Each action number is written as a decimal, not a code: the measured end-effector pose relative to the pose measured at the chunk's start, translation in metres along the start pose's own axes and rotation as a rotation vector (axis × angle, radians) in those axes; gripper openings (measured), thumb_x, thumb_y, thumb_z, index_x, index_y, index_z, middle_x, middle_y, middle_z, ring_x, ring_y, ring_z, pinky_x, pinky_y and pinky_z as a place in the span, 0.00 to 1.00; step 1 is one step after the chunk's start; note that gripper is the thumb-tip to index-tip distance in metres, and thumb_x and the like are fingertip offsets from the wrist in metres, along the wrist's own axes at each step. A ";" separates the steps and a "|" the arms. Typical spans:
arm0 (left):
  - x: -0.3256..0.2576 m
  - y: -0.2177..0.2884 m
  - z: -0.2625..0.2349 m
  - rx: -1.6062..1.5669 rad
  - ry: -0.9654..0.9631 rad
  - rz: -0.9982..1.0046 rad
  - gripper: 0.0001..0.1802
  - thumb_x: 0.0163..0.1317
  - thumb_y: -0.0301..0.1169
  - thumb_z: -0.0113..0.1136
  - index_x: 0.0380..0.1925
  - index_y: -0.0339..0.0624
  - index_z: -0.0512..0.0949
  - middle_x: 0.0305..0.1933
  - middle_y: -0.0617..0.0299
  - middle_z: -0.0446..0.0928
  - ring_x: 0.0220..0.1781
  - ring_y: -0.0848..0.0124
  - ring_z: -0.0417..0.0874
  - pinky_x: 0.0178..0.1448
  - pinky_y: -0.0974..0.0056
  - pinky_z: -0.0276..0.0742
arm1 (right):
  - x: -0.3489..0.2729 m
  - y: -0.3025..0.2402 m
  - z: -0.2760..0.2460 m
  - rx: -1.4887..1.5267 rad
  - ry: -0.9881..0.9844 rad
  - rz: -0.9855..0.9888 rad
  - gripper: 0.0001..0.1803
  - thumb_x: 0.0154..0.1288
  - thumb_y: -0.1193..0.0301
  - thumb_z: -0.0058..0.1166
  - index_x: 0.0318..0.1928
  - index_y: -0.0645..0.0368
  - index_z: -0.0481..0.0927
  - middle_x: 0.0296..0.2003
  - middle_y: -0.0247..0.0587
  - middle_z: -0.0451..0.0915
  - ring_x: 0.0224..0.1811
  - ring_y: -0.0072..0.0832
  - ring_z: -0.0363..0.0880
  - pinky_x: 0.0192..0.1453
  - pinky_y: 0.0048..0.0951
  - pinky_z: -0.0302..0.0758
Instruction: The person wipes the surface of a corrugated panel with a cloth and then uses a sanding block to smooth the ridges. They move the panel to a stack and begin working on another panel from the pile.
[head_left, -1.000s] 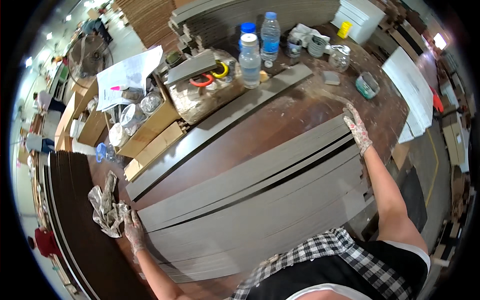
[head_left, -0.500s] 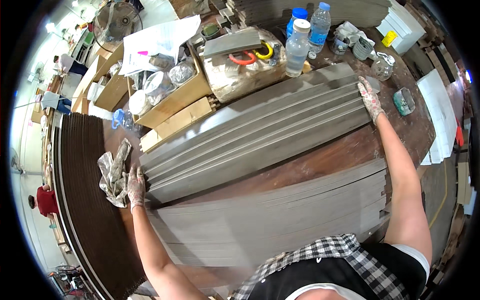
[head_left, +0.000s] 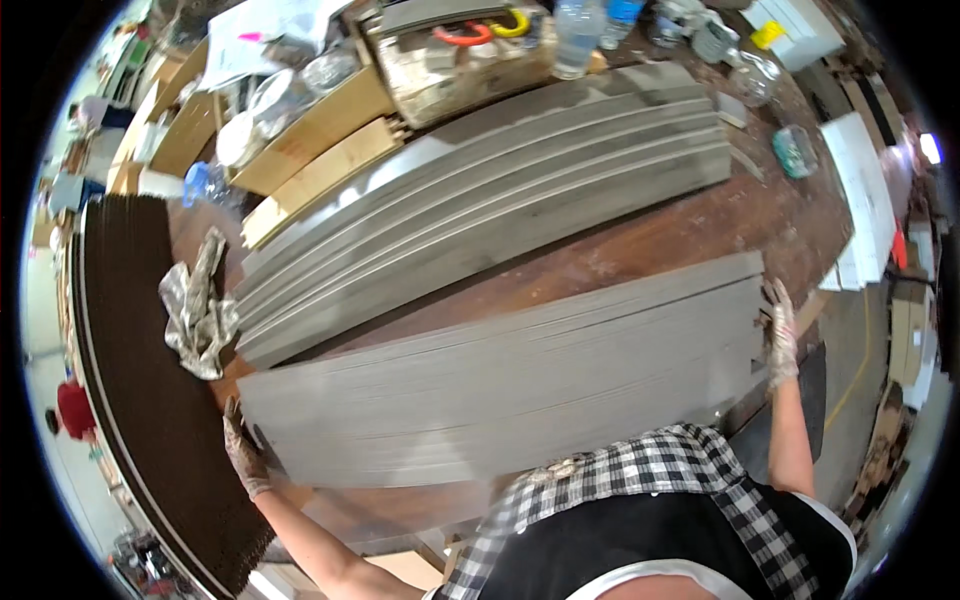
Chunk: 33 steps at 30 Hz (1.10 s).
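Note:
A broad stack of thin grey boards lies across the table close to my body. At its left end is my left hand, in a patterned glove, with the fingers stretched out beside the board ends. My right hand, also gloved, is at the opposite end with its fingers extended along the edge. Whether either palm presses on the boards I cannot tell. Beyond this stack, several long grey strips lie side by side at stepped heights, with neither hand on them.
A crumpled rag lies by the strips' left ends. Dark boards are packed along the left side. At the back are a cardboard box, a plastic bottle and red-handled pliers or scissors. A small green-tinted container stands far right.
Both hands have left the ends of the far strips and come nearer my body, to the ends of the near stack. The view has shifted, so the table things appear higher.

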<state>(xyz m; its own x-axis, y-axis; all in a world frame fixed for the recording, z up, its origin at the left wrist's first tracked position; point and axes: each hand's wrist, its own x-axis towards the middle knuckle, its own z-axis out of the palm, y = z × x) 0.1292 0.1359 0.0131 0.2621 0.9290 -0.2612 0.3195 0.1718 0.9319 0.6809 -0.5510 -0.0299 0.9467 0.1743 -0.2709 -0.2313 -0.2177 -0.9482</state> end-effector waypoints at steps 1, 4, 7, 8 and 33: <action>0.009 -0.012 -0.022 0.329 -0.061 0.185 0.25 0.75 0.39 0.38 0.64 0.36 0.68 0.65 0.54 0.70 0.65 0.66 0.69 0.68 0.63 0.61 | 0.001 -0.004 0.011 -0.180 -0.078 -0.098 0.35 0.69 0.61 0.49 0.72 0.57 0.55 0.70 0.44 0.59 0.70 0.34 0.59 0.69 0.34 0.60; 0.003 -0.004 -0.002 0.175 -0.101 0.123 0.24 0.74 0.38 0.43 0.64 0.37 0.68 0.65 0.56 0.71 0.61 0.68 0.72 0.65 0.66 0.66 | 0.012 -0.040 0.038 -0.339 -0.194 -0.187 0.42 0.66 0.63 0.52 0.75 0.55 0.47 0.73 0.45 0.53 0.76 0.36 0.47 0.77 0.38 0.45; 0.008 -0.016 -0.005 0.298 -0.044 0.115 0.24 0.73 0.37 0.47 0.65 0.37 0.68 0.64 0.56 0.72 0.60 0.68 0.73 0.64 0.66 0.67 | 0.033 -0.052 0.063 -0.704 -0.234 -0.306 0.39 0.68 0.63 0.52 0.74 0.53 0.50 0.71 0.44 0.57 0.75 0.35 0.50 0.76 0.37 0.47; 0.005 -0.014 0.000 0.350 -0.017 0.120 0.24 0.72 0.35 0.50 0.64 0.38 0.68 0.63 0.56 0.73 0.60 0.69 0.73 0.65 0.66 0.66 | 0.036 -0.055 0.066 -0.693 -0.241 -0.311 0.39 0.68 0.63 0.52 0.74 0.53 0.50 0.71 0.44 0.57 0.75 0.35 0.50 0.76 0.37 0.47; -0.045 -0.020 -0.067 0.720 0.160 0.018 0.27 0.72 0.49 0.43 0.55 0.37 0.76 0.51 0.52 0.80 0.51 0.62 0.80 0.56 0.61 0.73 | 0.091 -0.055 -0.022 -0.381 -0.118 0.168 0.38 0.68 0.42 0.38 0.70 0.50 0.63 0.65 0.41 0.67 0.63 0.38 0.67 0.63 0.37 0.63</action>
<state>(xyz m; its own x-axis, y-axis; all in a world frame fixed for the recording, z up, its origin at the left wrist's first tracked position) 0.0504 0.1127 0.0230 0.1544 0.9756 -0.1562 0.8495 -0.0503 0.5252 0.7851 -0.5441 0.0015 0.8657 0.2100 -0.4545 -0.2597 -0.5877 -0.7663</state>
